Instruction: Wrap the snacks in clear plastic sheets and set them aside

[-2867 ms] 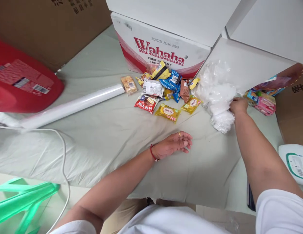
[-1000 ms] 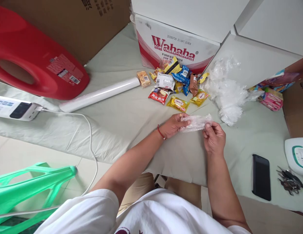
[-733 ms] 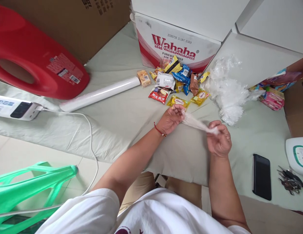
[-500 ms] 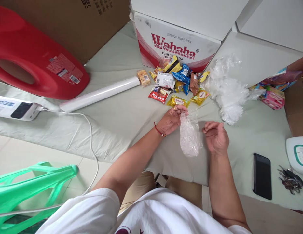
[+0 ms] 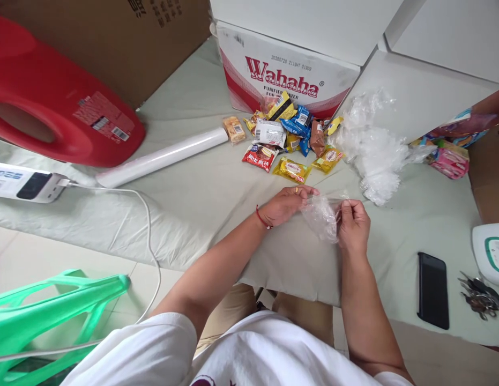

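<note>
A crumpled clear plastic bag (image 5: 322,217) is stretched between my two hands above the cloth near its front edge. My left hand (image 5: 287,205), with a red string bracelet at the wrist, pinches the bag's left upper edge. On the other side my right hand (image 5: 354,221) grips the upper right edge between thumb and fingers. Just beyond the hands lies a pile of wrapped snacks, among them a yellow packet (image 5: 291,170), a red packet (image 5: 260,156) and a white packet (image 5: 270,133). More crumpled clear plastic bags (image 5: 380,161) are heaped to the right of the snacks.
Left of the snacks lies a white roll (image 5: 164,158); a red jug (image 5: 64,102) and a power strip (image 5: 28,182) with a cable are farther left. A Wahaba-style printed carton (image 5: 289,69) stands behind. On the right are a phone (image 5: 433,289) and keys (image 5: 480,295).
My right hand has closed on the bag's right side. The bag, which hung down from my left hand, is now spread between both hands.
</note>
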A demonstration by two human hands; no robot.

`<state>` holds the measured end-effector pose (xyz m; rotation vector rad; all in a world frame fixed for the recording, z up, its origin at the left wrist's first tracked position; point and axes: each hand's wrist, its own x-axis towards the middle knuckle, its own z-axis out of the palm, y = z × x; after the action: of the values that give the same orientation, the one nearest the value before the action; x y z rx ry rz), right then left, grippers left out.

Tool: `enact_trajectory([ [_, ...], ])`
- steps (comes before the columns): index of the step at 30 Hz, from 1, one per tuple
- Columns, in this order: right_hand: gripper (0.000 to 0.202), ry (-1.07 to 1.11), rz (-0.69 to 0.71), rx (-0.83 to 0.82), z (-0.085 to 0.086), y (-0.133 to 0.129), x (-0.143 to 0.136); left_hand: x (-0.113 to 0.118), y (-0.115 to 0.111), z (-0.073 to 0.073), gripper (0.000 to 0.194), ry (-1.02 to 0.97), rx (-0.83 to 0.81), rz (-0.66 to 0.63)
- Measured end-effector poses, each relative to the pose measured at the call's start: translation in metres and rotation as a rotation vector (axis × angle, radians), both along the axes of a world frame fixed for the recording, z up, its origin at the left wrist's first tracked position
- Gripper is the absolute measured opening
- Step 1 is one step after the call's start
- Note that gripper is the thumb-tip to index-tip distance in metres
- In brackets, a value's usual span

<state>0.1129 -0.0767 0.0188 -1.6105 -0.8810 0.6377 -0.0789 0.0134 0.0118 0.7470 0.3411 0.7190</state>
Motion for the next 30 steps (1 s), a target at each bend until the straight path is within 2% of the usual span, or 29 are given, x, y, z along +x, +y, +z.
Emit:
enact_trajectory([
  [3, 0.045, 0.057, 0.053, -0.048, 0.0, -0.001, -0.006, -0.005, 0.001, 0.006, 0.031, -0.168, -0.189, -0.189],
  [6, 0.043, 0.113, 0.085, -0.057, 0.001, -0.004, -0.013, -0.007, 0.0, 0.006, 0.033, -0.16, -0.245, -0.247],
  [9, 0.04, 0.098, 0.075, -0.041, 0.0, -0.004, -0.021, -0.004, -0.004, 0.003, 0.065, -0.058, -0.219, -0.252],
  [11, 0.038, 0.084, 0.073, -0.027, 0.0, -0.004, -0.024, -0.002, -0.007, 0.002, 0.076, 0.005, -0.182, -0.254],
  [15, 0.038, 0.035, 0.038, -0.004, -0.004, -0.003, -0.023, 0.003, -0.01, 0.002, 0.063, 0.062, -0.091, -0.223],
  [20, 0.039, 0.01, 0.038, -0.004, -0.01, -0.002, -0.018, 0.007, -0.012, -0.002, 0.051, 0.082, 0.006, -0.303],
  [23, 0.039, -0.001, 0.058, 0.002, -0.012, -0.001, -0.02, 0.008, -0.013, -0.005, 0.045, 0.077, -0.013, -0.203],
  [26, 0.038, 0.038, 0.054, 0.008, -0.01, 0.0, -0.022, 0.008, -0.011, -0.004, 0.044, -0.001, -0.124, -0.093],
  [30, 0.042, 0.182, -0.081, 0.063, -0.003, 0.003, -0.016, 0.006, -0.006, 0.0, 0.039, -0.054, -0.216, 0.083],
])
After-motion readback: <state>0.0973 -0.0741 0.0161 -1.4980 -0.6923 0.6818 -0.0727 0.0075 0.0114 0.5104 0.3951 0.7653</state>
